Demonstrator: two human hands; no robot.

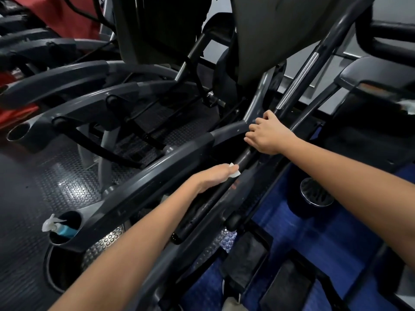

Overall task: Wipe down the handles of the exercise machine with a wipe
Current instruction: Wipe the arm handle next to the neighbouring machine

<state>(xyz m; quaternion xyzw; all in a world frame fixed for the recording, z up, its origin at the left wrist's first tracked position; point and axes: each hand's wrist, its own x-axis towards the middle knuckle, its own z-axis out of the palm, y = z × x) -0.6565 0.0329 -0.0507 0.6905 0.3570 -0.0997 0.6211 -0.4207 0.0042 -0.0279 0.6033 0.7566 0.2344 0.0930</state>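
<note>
Evidently mid-task: left hand [215,176] presses a small white wipe [234,171] under flat fingers onto the black tubular handle [202,209], right hand [267,133] gripping it farther up; far handles apparently remain.

1. The left forearm reaches up from the lower left, bare, with the wrist nearly straight.
2. The left hand [215,176] lies palm down, its fingers long and together, the fingertips pressing flat at the far end.
3. The right forearm comes in from the right edge, bare, angled toward the middle.
4. The right hand [268,133] is turned back-up, its fingers curled downward in a grip.
</note>
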